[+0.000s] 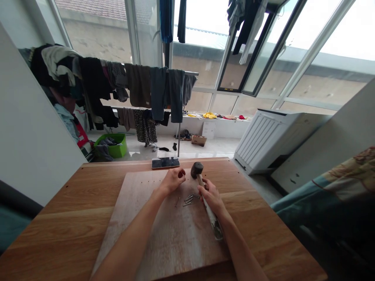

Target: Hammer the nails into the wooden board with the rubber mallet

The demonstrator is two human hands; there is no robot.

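My right hand [211, 194] is wrapped around the wooden handle of a rubber mallet [197, 169], near its dark head. The worn handle slants back toward my right forearm. My left hand [173, 180] is closed in a pinch over the far part of a wooden board [140, 218]. A thin, pale nail seems to stick out at its fingertips, small and partly hidden. Several loose nails [189, 199] lie on the board between my two hands. A row of small dark dots runs across the board's far side, left of my left hand.
The board rests on a wooden table [73, 218]. A phone [165, 162] lies behind it near the far edge. Beyond stand a loaded clothes rack [175, 93], a green basket [119, 146] and a white cabinet-like unit [258, 136]. A curtain [331, 191] hangs at right.
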